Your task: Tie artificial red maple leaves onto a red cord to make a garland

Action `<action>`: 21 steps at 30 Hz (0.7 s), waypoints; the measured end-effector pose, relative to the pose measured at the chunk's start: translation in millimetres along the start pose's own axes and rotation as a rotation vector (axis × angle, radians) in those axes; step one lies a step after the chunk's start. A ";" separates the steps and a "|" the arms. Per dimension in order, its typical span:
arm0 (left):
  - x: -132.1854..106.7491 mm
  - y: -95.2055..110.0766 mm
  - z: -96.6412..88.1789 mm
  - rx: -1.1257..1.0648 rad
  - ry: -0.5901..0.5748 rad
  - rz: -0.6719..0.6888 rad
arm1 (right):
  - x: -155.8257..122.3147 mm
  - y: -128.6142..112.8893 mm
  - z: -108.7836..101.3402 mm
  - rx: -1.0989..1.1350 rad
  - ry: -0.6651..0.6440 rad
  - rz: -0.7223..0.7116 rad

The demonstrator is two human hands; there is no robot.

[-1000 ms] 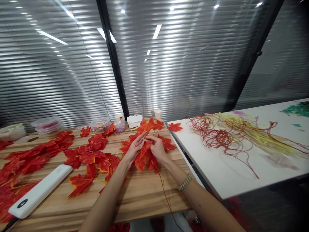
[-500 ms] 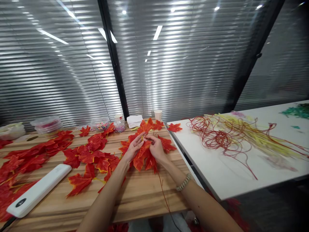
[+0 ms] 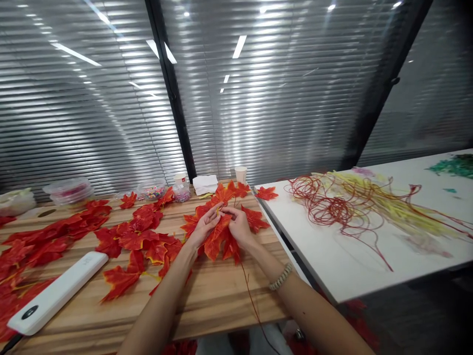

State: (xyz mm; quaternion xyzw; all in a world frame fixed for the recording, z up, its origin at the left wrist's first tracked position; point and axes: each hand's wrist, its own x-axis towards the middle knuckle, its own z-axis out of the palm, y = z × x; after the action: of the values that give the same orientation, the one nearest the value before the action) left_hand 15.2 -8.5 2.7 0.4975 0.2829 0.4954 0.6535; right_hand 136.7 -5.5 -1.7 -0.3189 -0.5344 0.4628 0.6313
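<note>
Both hands meet over the wooden table among red artificial maple leaves. My left hand (image 3: 205,226) pinches the yellow stem end of a maple leaf (image 3: 217,239) between thumb and fingers. Close against it, my right hand (image 3: 238,226) is closed on the same leaf near its stem. The leaf hangs below the fingers, its tips pointing toward me. A thin brown-red cord (image 3: 252,301) runs from beneath the leaves down over the table's front edge. Whether the cord passes through the fingers is hidden. More leaves (image 3: 254,219) lie just behind and beside the hands.
Piles of red leaves (image 3: 138,231) and a white power bank (image 3: 59,292) lie to the left. Plastic tubs (image 3: 69,190), beads (image 3: 153,190) and a paper cup (image 3: 241,174) stand at the back. Tangled red cord (image 3: 334,209) covers part of the white table (image 3: 325,276).
The view has shifted very slightly. Both hands stay on the leaf in nearly the same pose, with no other visible movement.
</note>
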 end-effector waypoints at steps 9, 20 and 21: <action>2.1 -3.1 -3.7 -0.002 -0.010 0.008 | 0.7 0.3 1.6 0.114 0.060 0.107; 3.7 2.5 -9.7 0.044 -0.021 0.023 | 4.8 0.5 -3.4 0.177 0.039 0.115; 4.0 2.5 -10.6 0.044 -0.030 0.027 | 5.1 0.7 -3.5 0.165 0.049 0.103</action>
State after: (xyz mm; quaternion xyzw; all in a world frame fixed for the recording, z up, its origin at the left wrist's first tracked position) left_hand 6.5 -0.9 1.9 0.5229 0.2772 0.4903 0.6398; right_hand 140.0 -0.1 -1.2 -0.3040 -0.4619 0.5291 0.6436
